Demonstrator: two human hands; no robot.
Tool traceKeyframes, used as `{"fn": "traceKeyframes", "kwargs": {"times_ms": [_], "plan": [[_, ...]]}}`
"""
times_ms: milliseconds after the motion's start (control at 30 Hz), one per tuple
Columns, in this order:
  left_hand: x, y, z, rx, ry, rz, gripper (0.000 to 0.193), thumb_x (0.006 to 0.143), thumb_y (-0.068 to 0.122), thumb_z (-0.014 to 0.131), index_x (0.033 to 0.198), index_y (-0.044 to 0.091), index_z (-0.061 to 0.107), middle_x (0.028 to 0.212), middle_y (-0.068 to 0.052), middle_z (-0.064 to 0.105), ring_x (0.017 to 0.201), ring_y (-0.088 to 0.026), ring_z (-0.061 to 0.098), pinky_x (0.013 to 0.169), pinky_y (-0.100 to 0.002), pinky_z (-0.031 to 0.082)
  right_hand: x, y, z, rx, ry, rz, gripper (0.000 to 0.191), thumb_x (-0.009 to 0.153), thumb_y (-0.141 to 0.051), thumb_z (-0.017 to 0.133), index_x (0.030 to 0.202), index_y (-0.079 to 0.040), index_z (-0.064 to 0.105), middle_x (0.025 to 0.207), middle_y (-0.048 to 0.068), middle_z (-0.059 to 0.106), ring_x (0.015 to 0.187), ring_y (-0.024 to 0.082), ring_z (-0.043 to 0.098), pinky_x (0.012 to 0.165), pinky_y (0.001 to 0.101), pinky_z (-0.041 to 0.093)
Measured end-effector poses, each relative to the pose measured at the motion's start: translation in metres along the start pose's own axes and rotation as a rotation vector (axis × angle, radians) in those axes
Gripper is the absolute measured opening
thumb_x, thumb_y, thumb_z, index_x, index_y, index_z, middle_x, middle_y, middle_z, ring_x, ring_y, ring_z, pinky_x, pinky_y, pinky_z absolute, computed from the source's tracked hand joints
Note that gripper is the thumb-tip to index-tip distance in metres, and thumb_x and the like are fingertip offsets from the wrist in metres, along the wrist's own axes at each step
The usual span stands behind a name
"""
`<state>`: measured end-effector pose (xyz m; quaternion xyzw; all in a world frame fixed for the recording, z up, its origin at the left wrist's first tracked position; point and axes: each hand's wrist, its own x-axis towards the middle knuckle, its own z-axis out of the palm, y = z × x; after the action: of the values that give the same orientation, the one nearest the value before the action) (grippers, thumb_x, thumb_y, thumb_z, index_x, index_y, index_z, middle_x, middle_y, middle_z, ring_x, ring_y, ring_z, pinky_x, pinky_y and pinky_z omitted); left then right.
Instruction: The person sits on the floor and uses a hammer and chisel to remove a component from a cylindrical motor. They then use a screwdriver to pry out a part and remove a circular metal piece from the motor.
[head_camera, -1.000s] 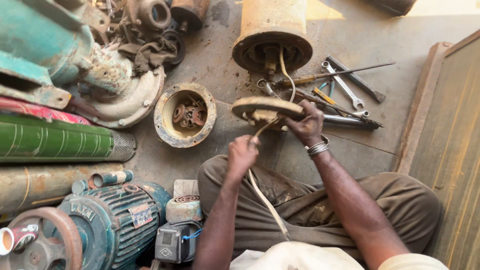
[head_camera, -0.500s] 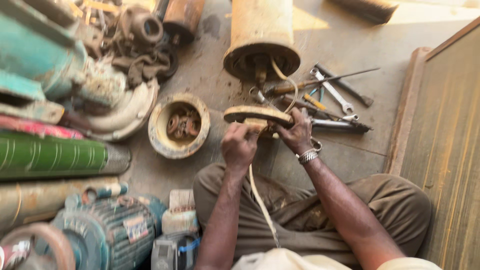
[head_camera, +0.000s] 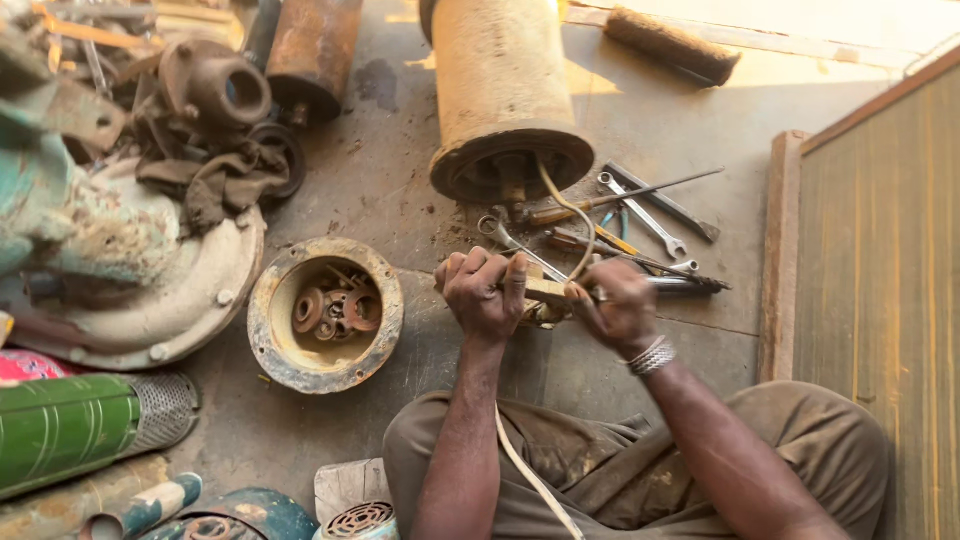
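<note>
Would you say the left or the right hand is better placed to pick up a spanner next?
Probably the right hand: the spanners lie just beyond it, while the left hand grips the round cover farther away.

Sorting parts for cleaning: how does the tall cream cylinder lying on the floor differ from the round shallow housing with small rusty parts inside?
The long cream cylindrical motor body lies on its side, open end toward the person; the round shallow rusty housing sits flat, open side up. A pale cable runs out of the cylinder toward the right hand; the housing instead holds loose rusty rings. Both are dirty and rest on the concrete floor.
</note>
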<state>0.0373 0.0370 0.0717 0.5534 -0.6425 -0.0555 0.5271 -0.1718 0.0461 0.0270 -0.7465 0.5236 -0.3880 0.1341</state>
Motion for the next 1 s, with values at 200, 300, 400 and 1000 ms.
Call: {"fn": "traceKeyframes", "kwargs": {"times_ms": [200, 300, 400, 1000], "plan": [[0.002, 0.001, -0.013, -0.142, -0.049, 0.043, 0.036, 0.096, 0.034, 0.067, 0.067, 0.014, 0.066, 0.067, 0.002, 0.051, 0.074, -0.018, 0.050, 0.086, -0.039, 0.037, 0.059, -0.040, -0.046, -0.154, -0.376, -0.528, 0.024, 0.091, -0.030, 0.071, 0.109, -0.015, 0.070, 0.099, 0.006, 0.072, 0.107, 0.028, 0.065, 0.105, 0.0458, 0.044], [0.000, 0.001, -0.008, -0.152, -0.086, 0.023, 0.035, 0.091, 0.030, 0.070, 0.061, 0.013, 0.064, 0.064, 0.001, 0.048, 0.072, -0.020, 0.046, 0.084, -0.038, 0.035, 0.080, -0.036, -0.044, -0.366, -0.826, -0.619, 0.037, 0.082, -0.023, 0.073, 0.119, -0.020, 0.071, 0.099, 0.004, 0.071, 0.101, 0.021, 0.065, 0.107, 0.0486, 0.043], [-0.003, -0.009, -0.005, -0.197, -0.108, -0.035, 0.035, 0.091, 0.030, 0.069, 0.060, 0.015, 0.063, 0.061, 0.001, 0.046, 0.069, -0.018, 0.044, 0.086, -0.038, 0.034, 0.095, -0.009, -0.053, -0.519, -0.885, -0.707, 0.032, 0.084, -0.014, 0.066, 0.114, -0.025, 0.070, 0.106, -0.001, 0.072, 0.102, 0.018, 0.067, 0.105, 0.0471, 0.047], [-0.002, -0.017, -0.026, -0.264, -0.162, -0.040, 0.032, 0.083, 0.020, 0.071, 0.056, 0.011, 0.055, 0.060, 0.000, 0.044, 0.070, -0.020, 0.044, 0.085, -0.038, 0.037, 0.051, -0.009, -0.002, -0.397, -0.672, -0.544, 0.045, 0.090, -0.037, 0.064, 0.130, -0.016, 0.061, 0.106, 0.004, 0.071, 0.108, 0.026, 0.061, 0.112, 0.0616, 0.031]]}}
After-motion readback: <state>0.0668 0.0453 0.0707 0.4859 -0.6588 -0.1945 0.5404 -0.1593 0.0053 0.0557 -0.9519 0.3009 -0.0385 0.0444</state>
